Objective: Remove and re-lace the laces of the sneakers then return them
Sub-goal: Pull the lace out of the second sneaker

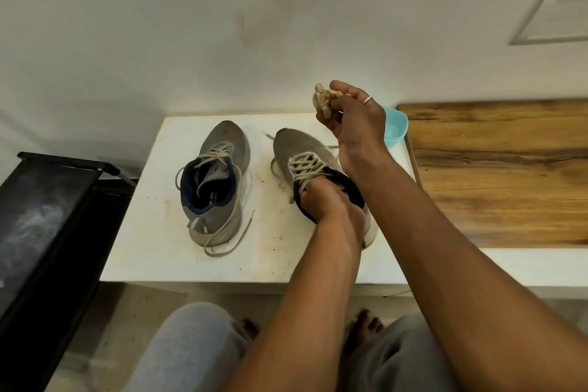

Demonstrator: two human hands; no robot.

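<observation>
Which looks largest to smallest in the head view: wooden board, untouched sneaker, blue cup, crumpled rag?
1. wooden board
2. untouched sneaker
3. blue cup and crumpled rag: look alike, cup partly hidden

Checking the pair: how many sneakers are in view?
2. Left sneaker on the table; right sneaker beside it, gripped by the left hand. Right hand holds a wad.
</observation>
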